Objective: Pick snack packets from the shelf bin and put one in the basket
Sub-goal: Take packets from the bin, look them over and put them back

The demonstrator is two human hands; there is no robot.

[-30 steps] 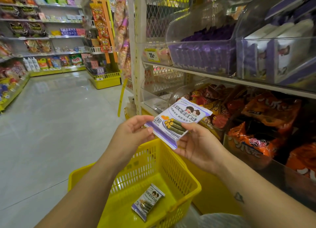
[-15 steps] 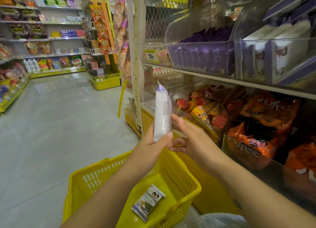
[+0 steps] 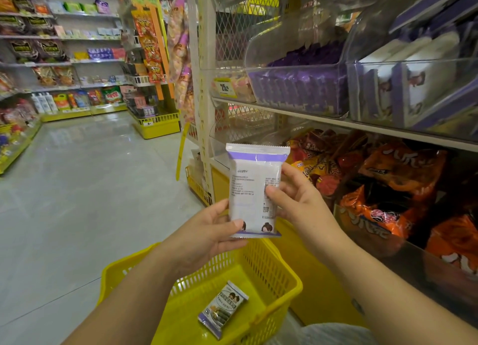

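**Shop aisle: packet poised over the basket**

Store shelving fills the right side, with the clear shelf bin [image 3: 413, 94] up top and orange snack bags [image 3: 388, 189] below. The yellow basket [image 3: 292, 288] sits near and low, directly beneath the hands, with one boxed packet [image 3: 222, 309] lying inside. The white-and-purple snack packet [image 3: 254, 184] stands upright, its back facing the camera. The left hand [image 3: 207, 236] pinches its lower corner, and the right hand [image 3: 297, 202] grips its right edge. Nothing blocks the drop.

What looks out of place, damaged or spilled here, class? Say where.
Nothing stands out. The held snack packet looks intact between left hand and right hand; a second packet lies flat in the yellow basket.
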